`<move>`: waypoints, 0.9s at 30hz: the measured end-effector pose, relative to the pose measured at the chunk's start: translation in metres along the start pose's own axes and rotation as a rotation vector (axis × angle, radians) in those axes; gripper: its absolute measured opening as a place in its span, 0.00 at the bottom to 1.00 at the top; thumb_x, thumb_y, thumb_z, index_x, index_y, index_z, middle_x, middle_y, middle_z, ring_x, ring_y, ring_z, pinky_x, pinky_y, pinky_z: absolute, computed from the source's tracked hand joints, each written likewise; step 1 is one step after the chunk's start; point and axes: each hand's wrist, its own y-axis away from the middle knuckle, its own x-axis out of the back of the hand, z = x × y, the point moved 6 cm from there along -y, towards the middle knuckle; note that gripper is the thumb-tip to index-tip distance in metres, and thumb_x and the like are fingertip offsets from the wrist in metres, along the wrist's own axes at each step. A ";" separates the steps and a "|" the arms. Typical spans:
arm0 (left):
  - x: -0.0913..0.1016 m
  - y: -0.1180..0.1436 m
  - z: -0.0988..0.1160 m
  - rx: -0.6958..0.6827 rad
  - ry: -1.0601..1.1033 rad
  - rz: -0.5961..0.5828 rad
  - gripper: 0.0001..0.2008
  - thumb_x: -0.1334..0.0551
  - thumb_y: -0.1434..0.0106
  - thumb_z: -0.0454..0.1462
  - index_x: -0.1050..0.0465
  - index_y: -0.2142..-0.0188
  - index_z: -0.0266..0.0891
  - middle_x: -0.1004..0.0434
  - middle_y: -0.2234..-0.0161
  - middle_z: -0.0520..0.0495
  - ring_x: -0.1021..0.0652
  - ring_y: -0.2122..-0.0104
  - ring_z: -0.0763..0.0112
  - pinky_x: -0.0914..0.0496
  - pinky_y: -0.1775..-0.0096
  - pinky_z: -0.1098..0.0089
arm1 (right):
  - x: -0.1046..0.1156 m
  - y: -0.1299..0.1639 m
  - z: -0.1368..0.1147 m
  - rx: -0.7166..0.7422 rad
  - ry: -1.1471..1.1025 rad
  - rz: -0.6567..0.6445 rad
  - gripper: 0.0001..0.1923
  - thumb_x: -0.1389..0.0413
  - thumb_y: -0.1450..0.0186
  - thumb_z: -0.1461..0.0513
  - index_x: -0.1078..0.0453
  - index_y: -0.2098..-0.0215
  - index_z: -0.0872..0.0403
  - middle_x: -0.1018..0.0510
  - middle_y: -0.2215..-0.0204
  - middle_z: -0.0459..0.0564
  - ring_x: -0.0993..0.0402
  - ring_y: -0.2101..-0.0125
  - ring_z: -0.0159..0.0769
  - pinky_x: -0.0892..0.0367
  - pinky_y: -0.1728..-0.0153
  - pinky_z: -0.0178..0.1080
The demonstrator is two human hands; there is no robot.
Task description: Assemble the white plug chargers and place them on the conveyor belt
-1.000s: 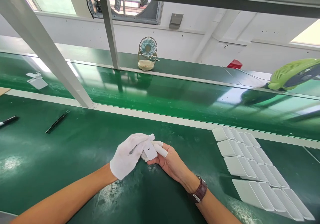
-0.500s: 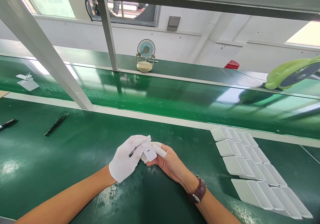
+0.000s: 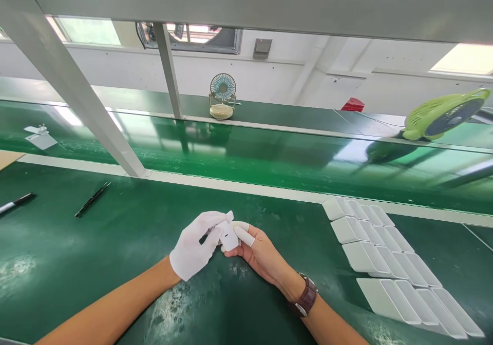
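Note:
Over the green bench, both my hands meet on a small white charger housing [image 3: 229, 236], whose rounded face shows a short dark slot. My left hand [image 3: 198, 243] wears a white glove and pinches the housing from the left; part of it is covered by the gloved fingers. From the other side my right hand [image 3: 257, 248], with white cots on some fingertips and a brown watch at the wrist, grips the housing between thumb and fingers. What lies behind the housing is hidden.
Rows of white open plastic casings [image 3: 389, 252] stand on the right. Black tweezers [image 3: 92, 199] and a pen [image 3: 16, 203] lie at left. A grey post [image 3: 92, 103] rises before the green belt [image 3: 254, 155], which carries a white part [image 3: 40, 137]. Beyond are a small fan [image 3: 222, 96] and a green fan [image 3: 442, 114].
The whole view has tilted slightly, so the background sits lower. Both hands stay together on the housing, which has turned a little.

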 end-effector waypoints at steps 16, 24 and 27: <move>-0.012 -0.008 -0.003 -0.100 0.019 -0.176 0.31 0.30 0.45 0.35 0.36 0.42 0.43 0.27 0.46 0.40 0.23 0.48 0.57 0.26 0.48 0.57 | 0.019 0.004 -0.017 0.357 0.404 0.215 0.22 0.38 0.39 0.47 0.25 0.53 0.52 0.19 0.56 0.55 0.22 0.59 0.47 0.24 0.59 0.47; 0.033 -0.018 -0.037 0.095 -0.384 -0.245 0.22 0.32 0.41 0.40 0.26 0.47 0.43 0.25 0.45 0.42 0.25 0.45 0.55 0.30 0.42 0.56 | 0.014 0.016 -0.040 0.882 1.323 0.294 0.13 0.46 0.32 0.54 0.24 0.53 0.47 0.21 0.52 0.53 0.22 0.53 0.46 0.26 0.50 0.50; 0.082 -0.013 -0.049 0.200 -0.564 -0.136 0.20 0.33 0.40 0.41 0.25 0.48 0.46 0.24 0.45 0.46 0.25 0.46 0.58 0.31 0.42 0.61 | 0.006 0.020 -0.039 0.992 1.427 0.249 0.15 0.47 0.30 0.54 0.28 0.49 0.48 0.21 0.53 0.53 0.21 0.56 0.45 0.24 0.53 0.48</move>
